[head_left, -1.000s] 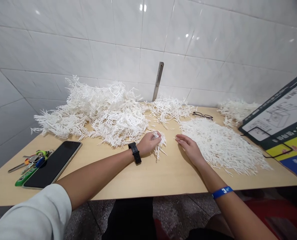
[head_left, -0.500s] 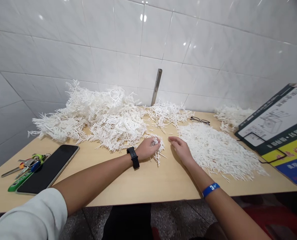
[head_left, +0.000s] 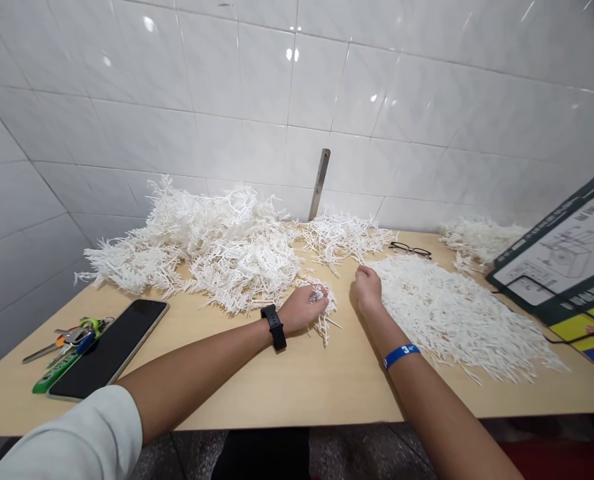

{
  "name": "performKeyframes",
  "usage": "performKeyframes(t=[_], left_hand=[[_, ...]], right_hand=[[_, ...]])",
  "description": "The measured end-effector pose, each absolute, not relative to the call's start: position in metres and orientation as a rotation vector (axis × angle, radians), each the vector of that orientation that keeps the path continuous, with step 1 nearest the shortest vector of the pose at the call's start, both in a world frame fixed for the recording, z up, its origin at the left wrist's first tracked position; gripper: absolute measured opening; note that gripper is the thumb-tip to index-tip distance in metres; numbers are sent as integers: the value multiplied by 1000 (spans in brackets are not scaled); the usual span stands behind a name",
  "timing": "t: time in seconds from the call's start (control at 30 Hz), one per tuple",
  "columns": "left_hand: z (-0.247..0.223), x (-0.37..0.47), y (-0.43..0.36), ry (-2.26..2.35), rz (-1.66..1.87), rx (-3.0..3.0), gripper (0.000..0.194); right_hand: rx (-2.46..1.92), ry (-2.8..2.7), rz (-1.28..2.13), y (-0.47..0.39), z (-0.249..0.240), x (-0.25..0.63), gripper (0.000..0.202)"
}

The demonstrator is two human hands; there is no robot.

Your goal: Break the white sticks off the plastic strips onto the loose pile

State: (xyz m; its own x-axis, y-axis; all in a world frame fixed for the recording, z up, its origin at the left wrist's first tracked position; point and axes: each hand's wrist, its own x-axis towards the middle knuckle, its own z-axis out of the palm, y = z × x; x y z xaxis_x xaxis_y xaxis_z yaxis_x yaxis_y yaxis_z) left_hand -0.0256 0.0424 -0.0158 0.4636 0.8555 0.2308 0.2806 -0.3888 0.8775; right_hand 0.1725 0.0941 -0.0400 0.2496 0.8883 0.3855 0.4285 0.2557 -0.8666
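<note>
My left hand (head_left: 304, 309) rests on the table with its fingers curled round a small bunch of white branching pieces (head_left: 325, 325). To its right, my right hand (head_left: 368, 288) is closed at the left edge of a flat spread of short white sticks (head_left: 457, 313); what its fingers hold, if anything, is too small to make out. A tall tangled heap of white branching pieces (head_left: 217, 240) lies behind and left of my left hand. A smaller loose pile (head_left: 344, 233) sits behind both hands.
A phone (head_left: 111, 347) and keys on a green tag (head_left: 61, 367) lie at the left. Black glasses (head_left: 411, 250) are near the tiled wall, below a metal bracket's (head_left: 319, 185) right side. A printed box (head_left: 571, 267) stands at the right, beside another white pile (head_left: 481, 240).
My right hand has turned and moved from beside the small bunch to the edge of the stick spread, its fingers now closed. My left hand keeps its grip. The view has shifted slightly.
</note>
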Motion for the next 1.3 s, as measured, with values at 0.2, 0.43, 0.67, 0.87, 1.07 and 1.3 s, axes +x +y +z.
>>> performKeyframes(t=[0.2,0.43,0.67,0.87,1.07,1.3], left_hand=[[-13,-24,37,875,867,1956,17],[-14,-26,38,939,820,2017,20],[-18,-26,41,885,835,1947,18],[-17,-24,43,875,799,1962,23],[-16,-26,44,712,677,2068,27],[-16,-27,48,672,529,2136,33]], right_hand=[[-1444,-1578,362,85,-16,149,36],[-1508,-2066,350,120,1,103,16],[-1738,-1880,19,92,50,195,28],[-1819,-1516,-1,13,37,234,28],[-1519,-1397,706,-52,-24,147,41],[-1471,-1461,816,-52,-27,150,38]])
